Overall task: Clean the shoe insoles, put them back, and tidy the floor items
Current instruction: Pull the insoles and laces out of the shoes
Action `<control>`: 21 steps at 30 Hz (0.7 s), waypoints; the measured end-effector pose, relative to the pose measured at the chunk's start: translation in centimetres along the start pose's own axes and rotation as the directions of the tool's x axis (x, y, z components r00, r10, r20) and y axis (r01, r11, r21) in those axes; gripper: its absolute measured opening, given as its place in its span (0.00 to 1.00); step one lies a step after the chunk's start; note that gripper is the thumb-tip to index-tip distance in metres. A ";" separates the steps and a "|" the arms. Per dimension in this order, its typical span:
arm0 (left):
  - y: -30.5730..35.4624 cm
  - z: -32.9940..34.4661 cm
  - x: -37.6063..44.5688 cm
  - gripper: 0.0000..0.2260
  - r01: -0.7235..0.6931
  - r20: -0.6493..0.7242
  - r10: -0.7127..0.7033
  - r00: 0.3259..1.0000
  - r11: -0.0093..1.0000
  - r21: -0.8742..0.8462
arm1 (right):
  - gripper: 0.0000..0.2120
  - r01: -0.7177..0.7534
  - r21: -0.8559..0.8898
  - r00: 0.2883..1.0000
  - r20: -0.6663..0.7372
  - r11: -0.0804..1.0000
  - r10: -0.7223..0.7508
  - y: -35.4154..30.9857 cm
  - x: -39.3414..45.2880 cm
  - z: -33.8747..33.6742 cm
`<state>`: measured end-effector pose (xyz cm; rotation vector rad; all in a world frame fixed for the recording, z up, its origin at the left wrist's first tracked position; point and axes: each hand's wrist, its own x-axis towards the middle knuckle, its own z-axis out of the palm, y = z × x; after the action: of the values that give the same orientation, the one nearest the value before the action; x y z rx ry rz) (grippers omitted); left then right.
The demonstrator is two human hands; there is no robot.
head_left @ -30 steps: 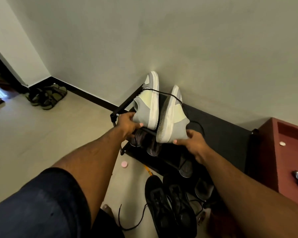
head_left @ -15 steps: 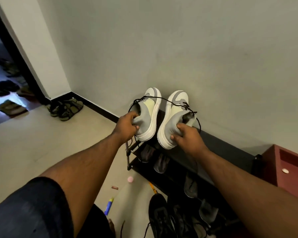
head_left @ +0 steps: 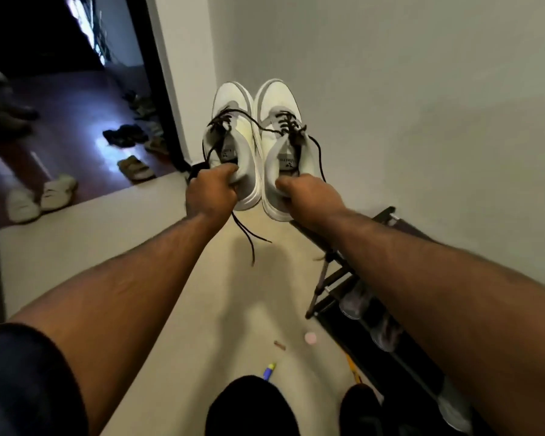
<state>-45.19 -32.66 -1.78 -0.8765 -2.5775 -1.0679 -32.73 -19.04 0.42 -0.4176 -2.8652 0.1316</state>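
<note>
I've lifted both sneakers off the shoe rack [head_left: 387,215]; they now hang left of it. My left hand [head_left: 210,193] grips the left sneaker [head_left: 233,146] by its heel, my right hand [head_left: 309,191] the right sneaker [head_left: 279,143]. I reckon the insoles come out next.

I am in the entrance area of a home, beside a plain pale wall [head_left: 406,89]. A low black shoe rack [head_left: 343,278] stands against it at my right, with footwear on its shelves. The floor [head_left: 123,240] is light tile. A dark-framed doorway [head_left: 161,89] at my left opens onto a darker reddish floor where sandals [head_left: 136,167] and a white pair of shoes [head_left: 40,196] lie loose. On the tile near my feet lie a small pink disc [head_left: 310,337], a blue and yellow marker [head_left: 269,370] and an orange pencil [head_left: 353,371].
</note>
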 end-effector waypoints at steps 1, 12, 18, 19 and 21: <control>-1.7 0.9 -0.5 0.11 0.036 -0.002 -0.036 0.999 0.999 0.023 | 0.05 0.007 -0.003 1.000 0.029 1.000 -0.007 -0.6 0.9 1.7; -20.5 20.0 -13.2 0.07 0.258 0.273 -0.346 0.898 0.915 0.311 | 0.11 0.126 0.031 0.819 0.561 0.992 -0.122 -0.3 -2.1 30.9; -24.3 26.7 -18.2 0.08 0.204 0.430 -0.378 0.820 0.895 0.397 | 0.11 0.057 0.008 0.736 0.675 0.998 -0.047 1.8 -4.9 39.1; -24.4 27.6 -18.6 0.09 0.187 0.450 -0.367 0.814 0.899 0.396 | 0.12 0.041 0.000 0.724 0.689 0.999 -0.030 2.3 -5.0 39.9; -24.4 28.9 -19.0 0.12 0.172 0.490 -0.363 0.793 0.904 0.391 | 0.12 -0.001 -0.011 0.716 0.698 1.000 0.009 3.1 -5.2 41.1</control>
<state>-43.94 -34.48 -44.04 -0.8340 -3.3213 -0.4303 -37.37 -19.85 -40.90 -0.4502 -3.6191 0.3459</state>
